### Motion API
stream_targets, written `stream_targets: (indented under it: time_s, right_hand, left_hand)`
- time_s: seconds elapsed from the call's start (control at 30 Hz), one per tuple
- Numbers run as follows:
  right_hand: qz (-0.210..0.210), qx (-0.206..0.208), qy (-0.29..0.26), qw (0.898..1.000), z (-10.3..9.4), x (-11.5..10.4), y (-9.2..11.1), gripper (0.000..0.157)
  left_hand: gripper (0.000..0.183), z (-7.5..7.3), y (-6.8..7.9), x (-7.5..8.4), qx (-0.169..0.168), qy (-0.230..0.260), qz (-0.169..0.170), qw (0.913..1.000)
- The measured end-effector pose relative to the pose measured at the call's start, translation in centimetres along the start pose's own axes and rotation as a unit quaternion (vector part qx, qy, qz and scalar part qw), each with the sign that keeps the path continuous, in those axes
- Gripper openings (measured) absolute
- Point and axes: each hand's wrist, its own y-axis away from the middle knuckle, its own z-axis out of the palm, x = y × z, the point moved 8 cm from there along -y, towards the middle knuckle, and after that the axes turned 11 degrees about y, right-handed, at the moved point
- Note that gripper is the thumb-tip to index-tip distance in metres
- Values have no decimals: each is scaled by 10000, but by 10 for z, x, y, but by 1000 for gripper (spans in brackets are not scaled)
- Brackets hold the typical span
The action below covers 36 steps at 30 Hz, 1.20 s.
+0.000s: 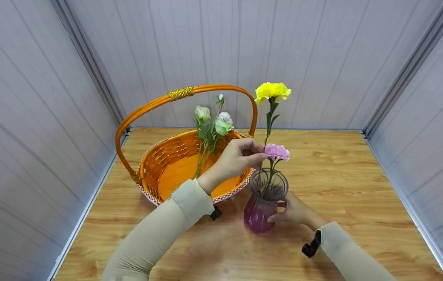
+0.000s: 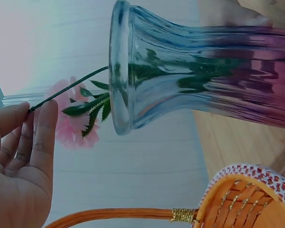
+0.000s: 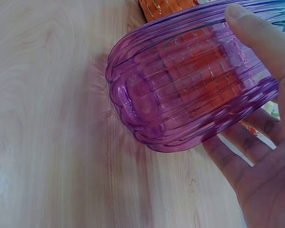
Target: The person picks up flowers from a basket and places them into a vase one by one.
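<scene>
The left hand (image 1: 239, 156) was found above the mouth of the vase (image 1: 260, 214), its grip pinching the stem (image 2: 69, 89) of the yellow flower (image 1: 273, 92) between thumb and fingertips. The stem ran down from the fingertips into the vase mouth; the bloom stood upright, well above the hand. The right hand (image 1: 293, 212) held the vase by its side, its grip bent round the glass, with the thumb on one face and the fingers on the opposite one.

The vase was ribbed glass, clear at the top and purple toward the base. It stood in front of the person, over the tabletop (image 1: 338, 164); whether its base touched the wood could not be told. The pink flower (image 1: 277, 152) was inside the vase, its head above the rim and just beside the left fingertips, its green leaves showing through the clear neck.

To the left of the vase was an orange woven basket (image 1: 155, 166) with a patterned rim and a tall arched handle (image 1: 143, 113), bound at the top in gold. White flowers (image 1: 224, 124) leaned inside it. Pale panelled walls (image 1: 221, 47) enclosed the tabletop at the back and both sides.
</scene>
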Motion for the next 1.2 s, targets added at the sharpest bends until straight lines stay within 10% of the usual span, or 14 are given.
stream_targets:
  time_s: [0.4,1.2]
  right_hand:
    - [90,-45,-10,9999,-1,1,1,89]
    - [-274,-205,-106,9994,0,0,2,88]
  left_hand:
    - [6,25,5,-2,-180,-809,284,9962]
    - [13,57,11,-13,-903,-2916,950,9475]
